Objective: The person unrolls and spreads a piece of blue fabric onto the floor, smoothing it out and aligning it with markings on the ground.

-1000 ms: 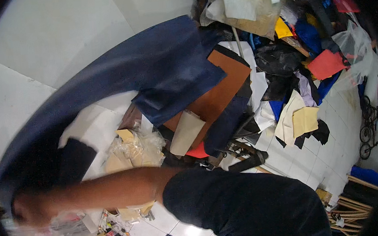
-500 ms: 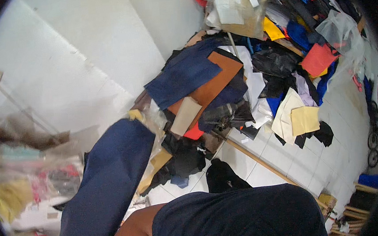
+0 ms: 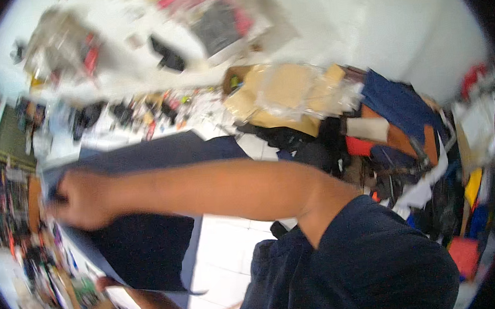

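A large dark navy fabric sheet (image 3: 137, 151) stretches across the left of the head view, its lower part hanging in dark folds. My right arm reaches leftward over it, and my right hand (image 3: 82, 199) is closed on the fabric near its left edge, blurred by motion. Lower down, my left hand (image 3: 111, 282) is at the sheet's bottom left edge. The thumb side shows there and appears to pinch the fabric; the other fingers are mostly hidden.
Tan sheets under clear plastic (image 3: 289, 90) lie beyond my arm. A heap of coloured fabric and leather pieces (image 3: 399, 125) spreads along the right. Bagged items (image 3: 214, 26) rest on a white surface at the top. Scattered small scraps (image 3: 151, 107) and cluttered shelves (image 3: 6, 196) fill the left.
The view has swung left, so the heap has shifted right. My right arm now extends leftward with the hand visible on the navy fabric, and part of my left hand has come into view.
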